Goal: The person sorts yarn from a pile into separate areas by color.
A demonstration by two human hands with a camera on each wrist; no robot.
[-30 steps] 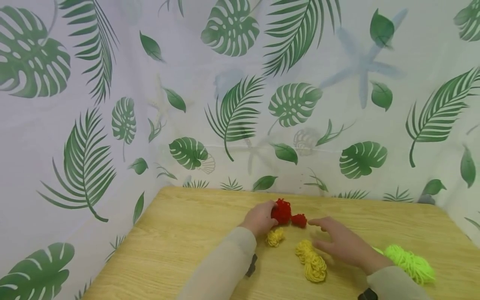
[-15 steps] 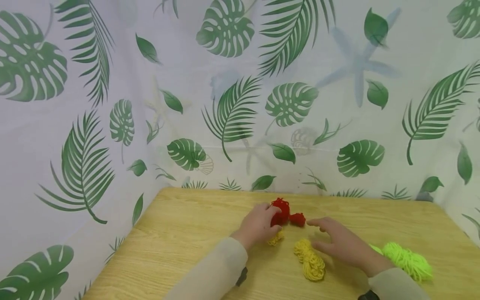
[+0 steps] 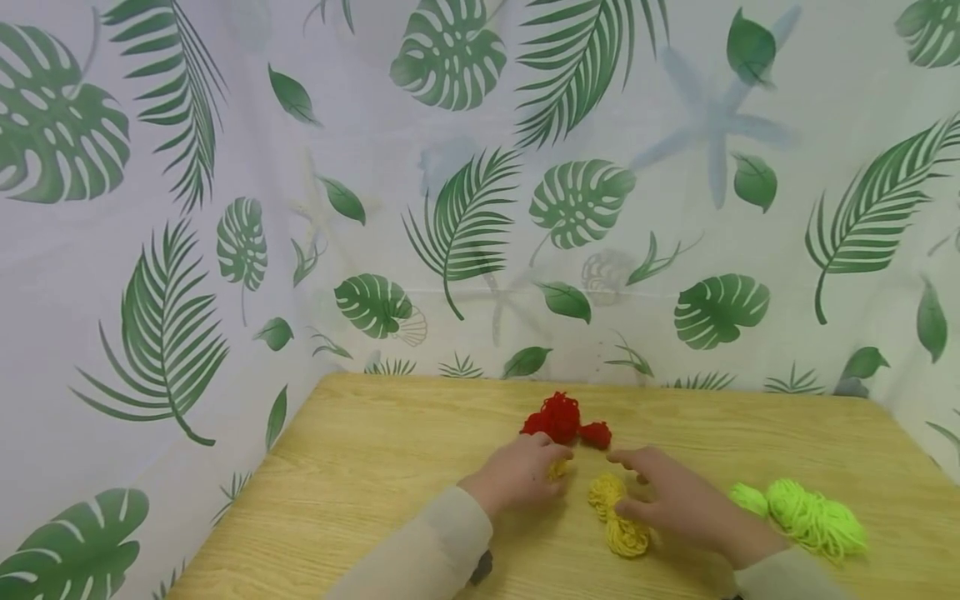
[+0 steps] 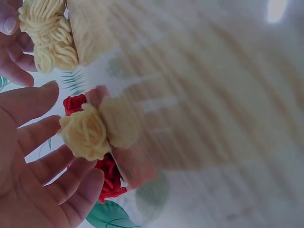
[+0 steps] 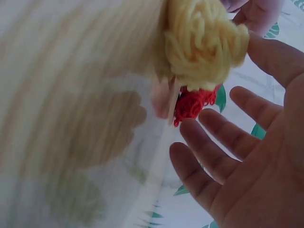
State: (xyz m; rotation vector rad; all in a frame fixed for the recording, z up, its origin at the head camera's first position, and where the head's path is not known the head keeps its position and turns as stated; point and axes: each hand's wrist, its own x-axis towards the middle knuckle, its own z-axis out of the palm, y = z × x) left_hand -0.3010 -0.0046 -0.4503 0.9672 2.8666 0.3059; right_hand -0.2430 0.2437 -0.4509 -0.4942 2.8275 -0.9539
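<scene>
My left hand (image 3: 521, 473) reaches over a small bunch of yellow yarn (image 3: 557, 470), partly covering it in the head view. In the left wrist view its spread, slightly bent fingers (image 4: 52, 166) and thumb lie right beside that yellow bunch (image 4: 85, 133). Just beyond, a red yarn bundle (image 3: 558, 417) lies with a smaller red tuft (image 3: 596, 434) at its right. My right hand (image 3: 675, 504) hovers over a longer yellow yarn skein (image 3: 627, 536). The right wrist view shows its fingers loosely extended, with the thumb at the skein's edge (image 5: 204, 42).
Bright green yarn (image 3: 817, 521) lies to the right of my right hand, with a smaller green lump at its left end. The wood-grain table (image 3: 360, 467) extends to a leaf-print curtain (image 3: 480, 250) along its back and left.
My left hand has let go of the red bundle and drawn back toward me to the small yellow bunch. My right hand has shifted slightly, its thumb now over the yellow skein.
</scene>
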